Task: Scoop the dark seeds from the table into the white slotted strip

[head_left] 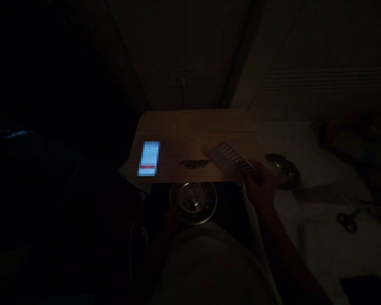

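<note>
My right hand is closed around a pale flat card with a row of stripes, held at a slant over the small wooden table. Just left of the card, a small heap of dark grains or seeds lies near the table's front edge. Below that edge, a round shiny metal bowl is held above my lap. My left hand grips the bowl's left rim, though the fingers are mostly lost in shadow.
A lit phone lies on the table's left side. On the pale surface to the right are a metal dish and red-handled scissors. A wall socket with a plugged cord sits behind the table. The room is very dark.
</note>
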The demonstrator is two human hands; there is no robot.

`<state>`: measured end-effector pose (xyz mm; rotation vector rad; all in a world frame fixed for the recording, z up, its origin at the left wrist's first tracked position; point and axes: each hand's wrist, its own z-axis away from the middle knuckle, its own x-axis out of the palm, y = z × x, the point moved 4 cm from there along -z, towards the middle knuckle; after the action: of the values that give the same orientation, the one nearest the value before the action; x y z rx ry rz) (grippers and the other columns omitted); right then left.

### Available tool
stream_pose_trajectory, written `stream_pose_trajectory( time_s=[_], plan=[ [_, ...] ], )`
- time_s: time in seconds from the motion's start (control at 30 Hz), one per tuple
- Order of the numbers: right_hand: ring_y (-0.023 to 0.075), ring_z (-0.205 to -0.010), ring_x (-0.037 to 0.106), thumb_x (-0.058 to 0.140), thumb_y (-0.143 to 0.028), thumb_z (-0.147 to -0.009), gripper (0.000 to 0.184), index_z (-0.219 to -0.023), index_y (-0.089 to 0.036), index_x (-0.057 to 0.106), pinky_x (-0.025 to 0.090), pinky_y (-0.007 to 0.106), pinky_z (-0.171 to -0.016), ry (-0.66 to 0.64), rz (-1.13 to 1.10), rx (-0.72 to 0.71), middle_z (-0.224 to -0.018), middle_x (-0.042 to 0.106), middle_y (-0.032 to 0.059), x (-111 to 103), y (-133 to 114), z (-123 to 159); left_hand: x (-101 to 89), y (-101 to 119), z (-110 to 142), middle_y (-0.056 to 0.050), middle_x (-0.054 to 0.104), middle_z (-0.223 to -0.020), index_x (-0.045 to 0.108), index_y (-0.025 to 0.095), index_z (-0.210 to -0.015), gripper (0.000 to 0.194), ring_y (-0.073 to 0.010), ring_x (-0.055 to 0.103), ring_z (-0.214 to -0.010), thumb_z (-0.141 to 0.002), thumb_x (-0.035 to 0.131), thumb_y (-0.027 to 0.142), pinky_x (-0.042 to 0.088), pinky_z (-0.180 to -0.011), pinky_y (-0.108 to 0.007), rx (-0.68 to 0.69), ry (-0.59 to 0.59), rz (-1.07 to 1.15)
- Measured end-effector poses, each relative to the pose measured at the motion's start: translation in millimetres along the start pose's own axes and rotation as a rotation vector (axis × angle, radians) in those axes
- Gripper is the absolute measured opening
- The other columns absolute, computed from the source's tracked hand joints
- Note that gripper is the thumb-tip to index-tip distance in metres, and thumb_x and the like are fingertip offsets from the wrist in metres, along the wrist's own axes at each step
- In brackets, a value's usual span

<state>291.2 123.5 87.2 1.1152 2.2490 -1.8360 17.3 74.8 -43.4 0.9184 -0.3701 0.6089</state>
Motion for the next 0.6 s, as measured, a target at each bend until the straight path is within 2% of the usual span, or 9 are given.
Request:
stream_pose_trajectory(
  time_s=[0.17,0.3,0.6],
  plan=[
    [0.0174,-0.07,0.061,0.061,-0.032,-0.075,0.024,-0.094,-0.018,0.065,0.048,0.029,-0.063,0.012,-0.062,0.075,-0.083,0.068,0.0038,5.0,3.3,-3.7,0.0,-0.1,-1.8,-0.008,0.056,-0.116,0.054,0.014,-0.117,0.034,-0.0194,0.057,-0.098,-0.088,0.052,0.032,0.049,-0.082,-0.038,0.005,-0.033,-0.002],
    [0.0162,-0.067,0.058,0.064,-0.032,-0.071,0.026,-0.092,-0.016,0.064,0.046,0.028,-0.06,0.118,-0.057,0.177,-0.079,0.066,0.0036,2.1,16.0,-13.5,0.1,-0.1,-2.8,-0.008,0.056,-0.116,0.054,0.015,-0.117,0.034,-0.0192,0.057,-0.098,-0.088,0.052,0.032,0.049,-0.082,-0.038,0.01,-0.049,-0.007],
    [0.017,-0.068,0.056,0.063,-0.033,-0.068,0.025,-0.086,-0.014,0.064,0.045,0.029,-0.063,0.235,0.11,0.162,-0.076,0.064,0.004,-1.5,37.6,-31.6,-2.5,-0.7,-2.9,-0.008,0.057,-0.114,0.055,0.014,-0.116,0.034,-0.0192,0.058,-0.097,-0.088,0.052,0.032,0.049,-0.081,-0.038,0.012,-0.076,-0.019]
  ],
)
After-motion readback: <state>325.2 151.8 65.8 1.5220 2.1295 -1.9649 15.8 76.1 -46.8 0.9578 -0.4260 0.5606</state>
